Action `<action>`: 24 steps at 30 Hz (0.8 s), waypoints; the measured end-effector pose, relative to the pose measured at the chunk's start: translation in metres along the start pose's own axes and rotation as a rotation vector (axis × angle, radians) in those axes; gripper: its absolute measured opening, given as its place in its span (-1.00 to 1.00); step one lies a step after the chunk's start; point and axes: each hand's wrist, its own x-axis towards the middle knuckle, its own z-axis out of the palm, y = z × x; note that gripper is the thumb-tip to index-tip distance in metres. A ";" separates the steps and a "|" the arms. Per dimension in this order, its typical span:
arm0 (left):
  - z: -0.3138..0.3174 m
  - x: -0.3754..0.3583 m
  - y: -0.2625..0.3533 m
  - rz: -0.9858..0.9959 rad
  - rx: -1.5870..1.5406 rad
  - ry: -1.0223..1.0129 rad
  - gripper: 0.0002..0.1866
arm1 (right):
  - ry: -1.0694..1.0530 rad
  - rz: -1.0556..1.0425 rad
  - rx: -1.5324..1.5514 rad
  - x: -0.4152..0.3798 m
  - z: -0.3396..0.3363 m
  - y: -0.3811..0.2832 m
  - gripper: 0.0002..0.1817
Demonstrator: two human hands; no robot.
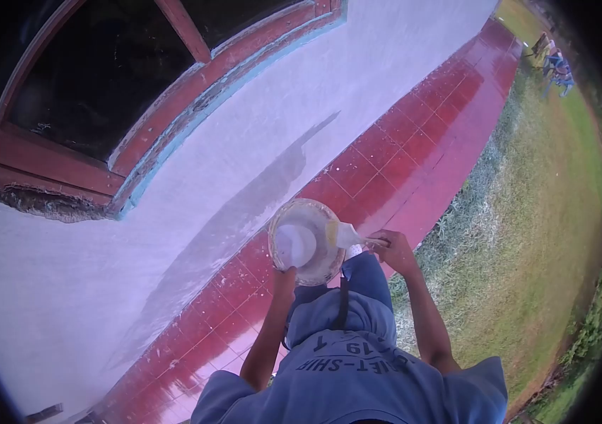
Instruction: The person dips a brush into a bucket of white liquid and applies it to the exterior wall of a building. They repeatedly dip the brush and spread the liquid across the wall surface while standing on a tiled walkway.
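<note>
A round paint-stained bucket (318, 212) with white paint inside hangs in front of me, above the red tiles. My left hand (284, 271) grips its near rim. My right hand (390, 247) holds the handle of a paintbrush (349, 234), whose white-coated bristles rest across the bucket's right rim. My blue shirt and trouser legs fill the bottom of the view.
A white-painted wall (195, 212) rises on the left, with a red-framed window (138, 134) that has a blue edge. A red tiled walkway (414, 148) runs along the wall. Grass (527, 233) lies to the right; people stand far off (555, 67).
</note>
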 end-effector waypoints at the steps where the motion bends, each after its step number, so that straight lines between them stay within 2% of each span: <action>1: 0.011 0.011 -0.004 0.070 -0.002 -0.044 -0.37 | -0.021 0.005 -0.015 0.004 -0.001 -0.014 -0.70; 4: 0.051 -0.003 0.034 -0.015 0.108 -0.066 -0.41 | -0.059 0.097 -0.093 0.012 -0.004 -0.035 -0.70; 6: 0.069 -0.003 0.028 0.168 0.054 -0.151 -0.44 | 0.011 0.015 -0.160 0.022 -0.007 -0.024 -0.70; 7: 0.081 -0.008 0.033 0.169 0.040 -0.137 -0.44 | -0.004 0.008 -0.170 0.029 -0.010 -0.018 -0.70; 9: 0.101 -0.023 0.050 0.188 0.129 -0.097 -0.46 | 0.101 -0.134 -0.394 0.044 -0.016 -0.011 -0.69; 11: 0.119 -0.040 0.060 0.245 0.101 -0.076 -0.48 | 0.110 -0.192 -0.435 0.052 -0.026 -0.016 -0.72; 13: 0.137 -0.045 0.065 0.211 0.281 -0.035 -0.51 | 0.137 -0.248 -0.469 0.064 -0.039 -0.020 -0.74; 16: 0.165 -0.070 0.078 0.241 0.370 -0.022 -0.48 | 0.168 -0.324 -0.492 0.072 -0.057 -0.021 -0.72; 18: 0.182 -0.070 0.060 0.302 0.298 0.007 -0.46 | 0.254 -0.317 -0.520 0.074 -0.065 -0.024 -0.74; 22: 0.213 -0.069 0.032 0.420 0.136 0.013 -0.41 | 0.277 -0.292 -0.563 0.103 -0.073 0.001 -0.76; 24: 0.228 -0.072 0.029 0.412 0.148 0.011 -0.41 | 0.253 -0.290 -0.570 0.118 -0.075 0.011 -0.77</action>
